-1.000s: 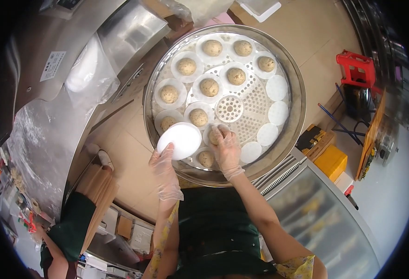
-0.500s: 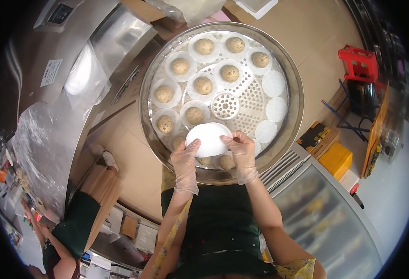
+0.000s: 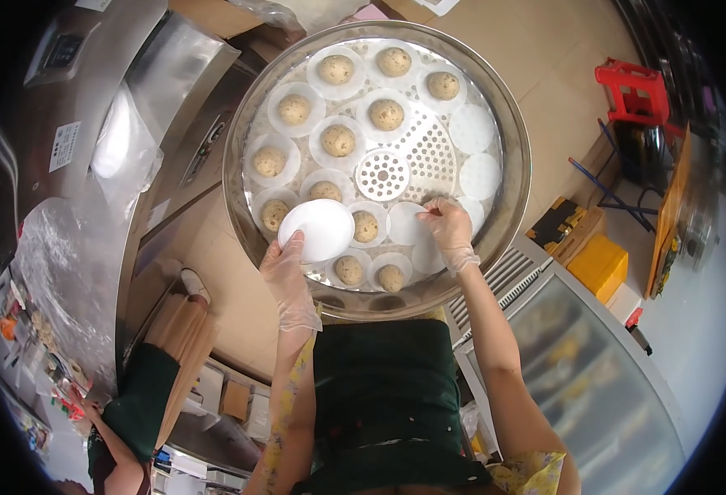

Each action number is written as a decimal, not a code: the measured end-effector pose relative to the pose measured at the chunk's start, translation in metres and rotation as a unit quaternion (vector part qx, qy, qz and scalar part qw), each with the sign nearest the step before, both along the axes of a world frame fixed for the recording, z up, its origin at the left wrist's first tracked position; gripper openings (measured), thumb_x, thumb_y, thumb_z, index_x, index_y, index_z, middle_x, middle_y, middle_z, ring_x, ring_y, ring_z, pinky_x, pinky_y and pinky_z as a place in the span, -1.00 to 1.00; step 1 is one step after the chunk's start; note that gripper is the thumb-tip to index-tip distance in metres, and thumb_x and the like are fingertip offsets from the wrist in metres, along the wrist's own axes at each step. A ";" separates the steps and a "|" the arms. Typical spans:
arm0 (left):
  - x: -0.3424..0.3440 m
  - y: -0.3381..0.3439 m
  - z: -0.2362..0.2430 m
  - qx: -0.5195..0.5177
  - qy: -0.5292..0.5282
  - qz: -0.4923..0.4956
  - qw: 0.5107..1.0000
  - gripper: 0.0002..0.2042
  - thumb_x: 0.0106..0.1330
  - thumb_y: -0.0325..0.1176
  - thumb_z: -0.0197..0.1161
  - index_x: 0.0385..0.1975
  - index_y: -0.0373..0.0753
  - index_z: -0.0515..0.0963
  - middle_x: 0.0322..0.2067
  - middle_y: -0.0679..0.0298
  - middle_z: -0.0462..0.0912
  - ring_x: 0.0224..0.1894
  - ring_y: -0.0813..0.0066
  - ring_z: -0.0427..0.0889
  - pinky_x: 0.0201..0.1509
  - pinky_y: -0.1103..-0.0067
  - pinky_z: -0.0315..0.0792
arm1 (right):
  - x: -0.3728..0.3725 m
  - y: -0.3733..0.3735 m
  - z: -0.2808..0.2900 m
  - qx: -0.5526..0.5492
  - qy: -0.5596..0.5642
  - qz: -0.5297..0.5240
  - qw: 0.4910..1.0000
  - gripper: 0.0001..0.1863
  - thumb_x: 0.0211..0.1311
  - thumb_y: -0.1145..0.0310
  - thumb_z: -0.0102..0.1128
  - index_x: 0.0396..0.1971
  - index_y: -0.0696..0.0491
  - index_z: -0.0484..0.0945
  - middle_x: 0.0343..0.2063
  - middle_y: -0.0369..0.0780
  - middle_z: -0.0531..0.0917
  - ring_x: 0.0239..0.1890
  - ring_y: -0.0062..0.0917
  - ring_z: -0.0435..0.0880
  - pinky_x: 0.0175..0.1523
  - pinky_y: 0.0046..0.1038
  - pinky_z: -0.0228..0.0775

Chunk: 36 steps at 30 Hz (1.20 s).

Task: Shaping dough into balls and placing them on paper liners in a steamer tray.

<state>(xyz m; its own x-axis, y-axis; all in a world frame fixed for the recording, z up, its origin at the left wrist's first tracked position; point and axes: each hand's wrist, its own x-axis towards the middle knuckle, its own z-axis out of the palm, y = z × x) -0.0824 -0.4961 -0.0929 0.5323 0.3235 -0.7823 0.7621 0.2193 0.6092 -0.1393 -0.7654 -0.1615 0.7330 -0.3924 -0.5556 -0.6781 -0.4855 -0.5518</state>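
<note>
A large round metal steamer tray (image 3: pixel 515 157) with a perforated base lies before me. Speckled dough balls (image 3: pixel 338 140) sit on round paper liners across its left and far parts, several in all. Bare liners (image 3: pixel 472 128) line its right side. My left hand (image 3: pixel 287 280), in a clear plastic glove, is closed on a stack of white paper liners (image 3: pixel 318 231) above the tray's near left. Also gloved, my right hand (image 3: pixel 452 231) pinches the edge of a single paper liner (image 3: pixel 403 223) low over the near right, beside a dough ball (image 3: pixel 364 226).
A floured steel counter (image 3: pixel 70 264) runs along the left, where another person (image 3: pixel 136 404) stands at the lower left. To the right are a red plastic stool (image 3: pixel 633 92), a yellow box (image 3: pixel 598 272) and a glass-topped cabinet (image 3: pixel 577 371).
My hands have moved apart. The left has carried the liner stack leftward; the right has left the stack and moved right with one liner. The view has shifted slightly.
</note>
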 end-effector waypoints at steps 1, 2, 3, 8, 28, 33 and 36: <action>0.000 0.000 0.000 -0.002 -0.003 0.007 1.000 -0.76 0.36 -0.43 0.26 -0.06 -0.41 0.59 -0.19 0.21 0.70 -0.21 0.54 0.64 -0.07 0.63 0.50 | 0.001 0.002 0.000 -0.077 -0.011 0.044 0.996 -0.86 0.00 0.35 0.43 -0.42 0.01 0.67 -0.44 -0.20 0.70 -0.33 -0.32 0.66 -0.18 -0.33 0.48; 0.000 0.002 -0.001 -0.003 -0.002 0.005 1.000 -0.76 0.36 -0.43 0.26 -0.06 -0.41 0.59 -0.19 0.21 0.70 -0.21 0.54 0.64 -0.07 0.63 0.50 | 0.000 0.003 -0.002 -0.078 -0.010 0.043 0.996 -0.86 0.00 0.35 0.43 -0.42 0.01 0.67 -0.44 -0.20 0.70 -0.33 -0.32 0.66 -0.18 -0.33 0.48; -0.001 0.004 -0.002 -0.010 -0.001 0.003 1.000 -0.76 0.37 -0.43 0.25 -0.04 -0.41 0.58 -0.18 0.20 0.69 -0.19 0.54 0.64 -0.04 0.63 0.49 | 0.000 0.005 -0.003 -0.085 -0.022 0.044 0.995 -0.86 -0.01 0.34 0.42 -0.43 0.00 0.66 -0.43 -0.21 0.69 -0.28 -0.29 0.65 -0.16 -0.29 0.47; -0.004 0.003 -0.007 -0.020 0.003 0.004 1.000 -0.76 0.38 -0.43 0.24 -0.03 -0.41 0.56 -0.16 0.19 0.69 -0.16 0.55 0.64 -0.01 0.64 0.48 | 0.002 0.008 -0.001 -0.086 -0.034 0.034 0.995 -0.86 -0.02 0.33 0.41 -0.44 0.00 0.65 -0.41 -0.22 0.68 -0.25 -0.27 0.64 -0.13 -0.27 0.46; -0.015 -0.057 -0.007 -0.081 -0.043 -0.018 0.996 -0.75 0.20 -0.53 0.39 -0.13 -0.44 0.63 -0.26 0.26 0.71 -0.24 0.63 0.60 -0.07 0.66 0.47 | 0.005 0.054 0.058 0.215 -0.071 -0.202 0.953 -0.83 0.10 0.46 0.46 -0.36 0.17 0.65 -0.51 -0.37 0.55 -0.44 -0.72 0.44 -0.29 -0.63 0.37; -0.009 -0.052 -0.018 -0.017 -0.058 -0.050 0.997 -0.77 0.21 -0.52 0.38 -0.15 -0.45 0.63 -0.27 0.28 0.70 -0.26 0.63 0.59 -0.11 0.66 0.47 | 0.015 0.023 0.054 0.212 -0.112 -0.286 0.928 -0.90 0.12 0.53 0.43 -0.40 0.18 0.66 -0.53 -0.41 0.59 -0.49 -0.78 0.40 -0.34 -0.72 0.26; -0.003 -0.051 -0.018 -0.011 -0.063 -0.049 0.997 -0.77 0.22 -0.52 0.37 -0.14 -0.46 0.63 -0.26 0.29 0.70 -0.26 0.63 0.59 -0.11 0.66 0.47 | 0.020 -0.021 0.028 0.125 -0.107 -0.284 0.945 -0.89 0.11 0.52 0.42 -0.38 0.19 0.67 -0.51 -0.39 0.64 -0.47 -0.76 0.44 -0.32 -0.66 0.31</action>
